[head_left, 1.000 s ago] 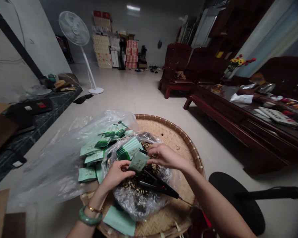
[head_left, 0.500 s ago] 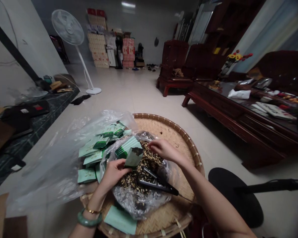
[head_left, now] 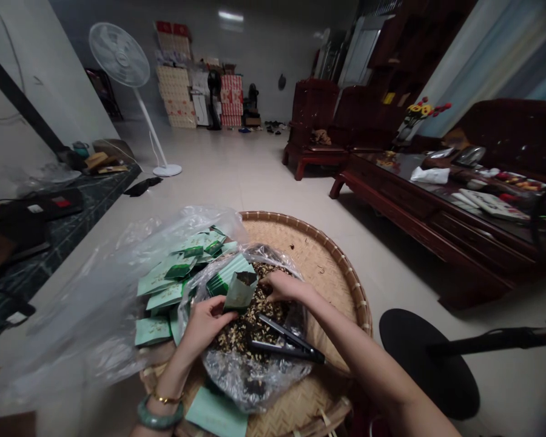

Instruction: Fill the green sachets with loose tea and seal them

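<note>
My left hand [head_left: 209, 325] grips a small green paper sachet [head_left: 240, 292] by its lower side; its top gapes and dark contents show inside. Close by on the right, my right hand [head_left: 279, 286] reaches down into loose dried leaf mix [head_left: 239, 335], dark with pale yellow flecks. Its fingers are curled together, the tips partly hidden, so I cannot make out what they pinch. The mix lies in a clear plastic bag [head_left: 259, 382]. A black hair straightener [head_left: 291, 343] rests on it, jaws apart. Behind the held sachet stands a row of green sachets [head_left: 227, 273].
A round woven bamboo tray [head_left: 346, 261] carries everything. Left of the bag, several green sachets [head_left: 164, 273] are heaped on clear plastic sheeting [head_left: 86, 309]. Another green sachet [head_left: 216, 413] lies at the near edge. A black round stand base [head_left: 428, 364] is on the floor at right.
My right hand has let go of the sachet and moved down into the leaf mix. The sachet's mouth is now open and upright in my left hand. The view has shifted slightly.
</note>
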Demonstrator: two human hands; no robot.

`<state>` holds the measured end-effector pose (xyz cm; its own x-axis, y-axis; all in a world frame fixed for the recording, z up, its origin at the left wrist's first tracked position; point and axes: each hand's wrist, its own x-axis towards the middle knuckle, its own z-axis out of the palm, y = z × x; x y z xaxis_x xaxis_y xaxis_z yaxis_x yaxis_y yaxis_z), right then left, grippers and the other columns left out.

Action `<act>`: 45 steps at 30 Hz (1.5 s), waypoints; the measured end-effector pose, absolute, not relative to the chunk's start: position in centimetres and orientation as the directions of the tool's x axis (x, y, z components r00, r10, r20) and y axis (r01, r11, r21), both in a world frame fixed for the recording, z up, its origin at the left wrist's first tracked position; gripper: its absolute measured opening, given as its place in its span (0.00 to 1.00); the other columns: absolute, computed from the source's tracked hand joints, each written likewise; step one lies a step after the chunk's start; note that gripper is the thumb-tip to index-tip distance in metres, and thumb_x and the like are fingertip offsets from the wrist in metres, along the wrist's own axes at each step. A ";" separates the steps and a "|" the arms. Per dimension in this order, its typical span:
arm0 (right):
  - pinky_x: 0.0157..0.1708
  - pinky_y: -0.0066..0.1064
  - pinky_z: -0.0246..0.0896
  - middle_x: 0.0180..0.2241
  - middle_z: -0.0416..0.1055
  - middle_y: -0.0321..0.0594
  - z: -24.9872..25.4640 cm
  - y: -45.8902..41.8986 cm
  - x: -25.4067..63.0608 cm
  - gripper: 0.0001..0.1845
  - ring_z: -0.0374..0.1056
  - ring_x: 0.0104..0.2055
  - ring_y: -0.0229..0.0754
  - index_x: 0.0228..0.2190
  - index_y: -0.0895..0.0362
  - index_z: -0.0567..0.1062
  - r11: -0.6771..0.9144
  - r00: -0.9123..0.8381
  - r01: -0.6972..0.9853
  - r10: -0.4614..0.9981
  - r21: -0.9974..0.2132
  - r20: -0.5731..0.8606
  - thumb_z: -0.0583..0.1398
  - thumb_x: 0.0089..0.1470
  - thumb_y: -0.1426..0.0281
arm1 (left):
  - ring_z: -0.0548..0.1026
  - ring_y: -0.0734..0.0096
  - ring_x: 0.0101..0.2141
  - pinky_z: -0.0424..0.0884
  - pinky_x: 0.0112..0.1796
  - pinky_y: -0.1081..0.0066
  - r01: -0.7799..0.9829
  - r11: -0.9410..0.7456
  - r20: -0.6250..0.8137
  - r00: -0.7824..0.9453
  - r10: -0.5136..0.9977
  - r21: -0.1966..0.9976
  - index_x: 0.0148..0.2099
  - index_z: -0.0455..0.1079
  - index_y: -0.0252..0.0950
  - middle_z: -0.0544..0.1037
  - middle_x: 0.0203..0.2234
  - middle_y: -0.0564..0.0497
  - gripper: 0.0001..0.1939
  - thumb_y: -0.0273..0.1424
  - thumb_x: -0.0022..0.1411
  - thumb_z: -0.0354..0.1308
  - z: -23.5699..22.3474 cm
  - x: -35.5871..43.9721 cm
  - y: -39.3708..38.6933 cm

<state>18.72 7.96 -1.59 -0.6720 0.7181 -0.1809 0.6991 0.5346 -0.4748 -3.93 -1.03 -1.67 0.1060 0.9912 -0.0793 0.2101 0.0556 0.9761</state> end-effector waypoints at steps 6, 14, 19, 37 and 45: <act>0.35 0.29 0.58 0.38 0.76 0.46 -2.1 7.7 17.7 0.25 0.69 0.38 0.47 0.42 0.61 0.76 0.527 -0.667 0.700 0.724 -0.482 -0.177 0.66 0.37 0.76 | 0.80 0.60 0.32 0.75 0.37 0.66 0.204 0.083 -0.103 0.085 0.991 0.975 0.34 0.77 0.33 0.83 0.31 0.47 0.13 0.31 0.42 0.65 -1.4 -3.8 -1.0; 0.31 0.26 0.56 0.29 0.74 0.36 -1.2 7.5 19.0 0.15 0.66 0.32 0.40 0.32 0.59 0.78 0.381 -0.545 0.725 0.827 -0.574 -0.140 0.65 0.37 0.77 | 0.79 0.62 0.32 0.73 0.36 0.69 0.199 0.077 -0.097 0.090 0.991 0.977 0.34 0.77 0.33 0.83 0.31 0.47 0.13 0.31 0.43 0.64 -1.5 -3.8 -1.1; 0.29 0.25 0.56 0.28 0.72 0.34 0.8 7.1 20.6 0.13 0.65 0.29 0.37 0.32 0.60 0.78 0.297 -0.455 0.692 0.887 -0.658 -0.078 0.63 0.39 0.78 | 0.78 0.63 0.31 0.72 0.34 0.70 0.244 0.041 -0.063 0.080 0.995 0.969 0.35 0.77 0.32 0.82 0.30 0.48 0.13 0.31 0.45 0.63 -2.3 -3.9 -1.0; 0.32 0.27 0.60 0.33 0.76 0.37 11.0 3.8 17.4 0.16 0.69 0.31 0.37 0.35 0.57 0.78 0.585 -0.630 0.593 0.765 -0.553 0.134 0.63 0.42 0.83 | 0.71 0.71 0.23 0.64 0.25 0.76 0.419 -0.109 0.093 0.058 0.994 0.902 0.34 0.78 0.33 0.78 0.22 0.52 0.09 0.28 0.48 0.60 -2.7 -3.5 -1.3; 0.32 0.28 0.64 0.28 0.77 0.36 10.6 4.3 17.8 0.07 0.71 0.31 0.38 0.27 0.56 0.79 0.495 -0.560 0.576 0.819 -0.651 0.127 0.63 0.46 0.79 | 0.71 0.72 0.22 0.64 0.25 0.76 0.416 -0.100 0.090 0.044 0.995 0.904 0.33 0.79 0.33 0.78 0.21 0.53 0.09 0.28 0.47 0.61 -2.8 -3.6 -1.3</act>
